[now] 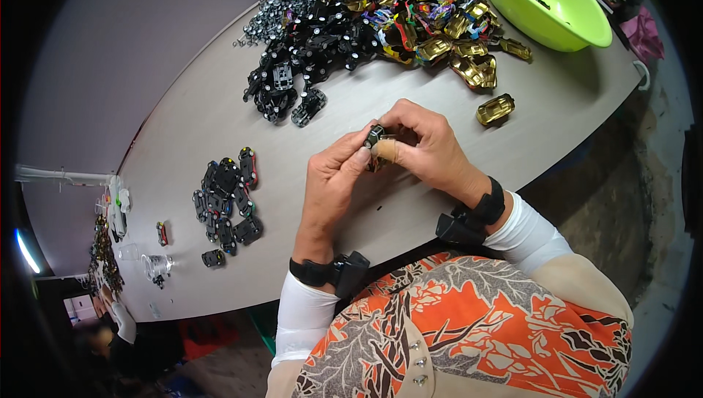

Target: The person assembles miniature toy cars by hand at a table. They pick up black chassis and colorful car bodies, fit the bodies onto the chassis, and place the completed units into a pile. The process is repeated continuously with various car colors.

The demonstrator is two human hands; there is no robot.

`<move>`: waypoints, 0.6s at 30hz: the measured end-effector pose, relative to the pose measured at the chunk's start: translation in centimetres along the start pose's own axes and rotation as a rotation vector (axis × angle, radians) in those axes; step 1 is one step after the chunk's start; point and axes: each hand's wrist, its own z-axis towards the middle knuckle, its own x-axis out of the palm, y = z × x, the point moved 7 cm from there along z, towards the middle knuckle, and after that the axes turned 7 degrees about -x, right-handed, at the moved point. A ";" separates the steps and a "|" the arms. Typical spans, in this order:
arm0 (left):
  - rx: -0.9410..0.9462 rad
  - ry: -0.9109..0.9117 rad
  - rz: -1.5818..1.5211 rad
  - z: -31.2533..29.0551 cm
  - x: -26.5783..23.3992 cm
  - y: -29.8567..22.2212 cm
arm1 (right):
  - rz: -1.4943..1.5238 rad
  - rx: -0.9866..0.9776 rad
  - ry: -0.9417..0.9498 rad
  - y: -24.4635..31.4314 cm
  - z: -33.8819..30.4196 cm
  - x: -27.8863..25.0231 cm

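Head view: your left hand (329,178) and right hand (433,147) pinch a partly hidden toy car (376,135) over the tabletop (545,116); you're apparently fitting its parts, so the next move likely calls for steady, aligned pressure.

The held toy (375,135) shows black — shells (474,71) gold, bowl (567,13) lime, garment (498,317) leafy orange-grey.
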 end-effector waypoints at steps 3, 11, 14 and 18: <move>-0.203 0.088 -0.314 0.3 -0.5 2.0 | 0.164 -0.005 -0.017 -1.5 0.1 0.4; -0.283 0.151 -0.505 0.3 -0.3 2.1 | 0.420 0.284 0.024 -2.1 0.1 -0.4; -0.262 0.101 -0.423 0.4 -0.8 2.3 | 0.508 0.225 0.125 -1.9 0.4 -0.1; -0.295 0.075 -0.361 0.2 -0.3 2.2 | 0.508 0.239 0.216 -1.7 0.2 0.3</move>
